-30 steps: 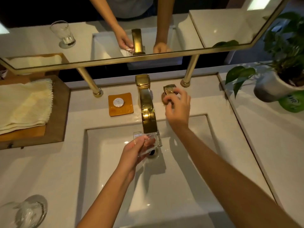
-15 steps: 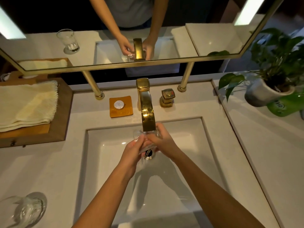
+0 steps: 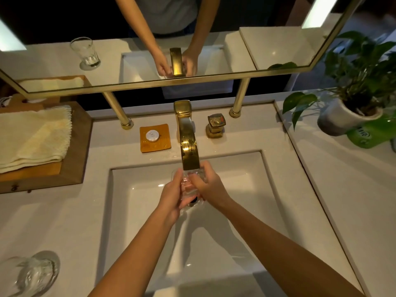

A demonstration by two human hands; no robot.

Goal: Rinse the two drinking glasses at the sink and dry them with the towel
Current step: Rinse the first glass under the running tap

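Faucet (image 3: 188,146) and knob (image 3: 216,125): gold-tone metal, polished, glossy, water-spotted. Mirror frame (image 3: 150,84): brushed gold metal. Sink basin (image 3: 246,189): white, smooth, glossy, looks ceramic. Counter (image 3: 42,221): pale, matt, finely speckled. Towel (image 3: 32,136): cream cloth, soft ribbed pile, fringed edge. Tray (image 3: 79,146) beneath: brown wood, matt. Soap dish (image 3: 158,146): amber, glossy. Glass under the spout (image 3: 192,179) and second glass (image 3: 32,273): clear, faceted, shiny. Plant pot (image 3: 340,118): grey-white, matt.

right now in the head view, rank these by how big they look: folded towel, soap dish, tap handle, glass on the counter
1. folded towel
2. glass on the counter, though it is nearest the camera and at the frame's edge, so this rank is unsure
3. soap dish
4. tap handle
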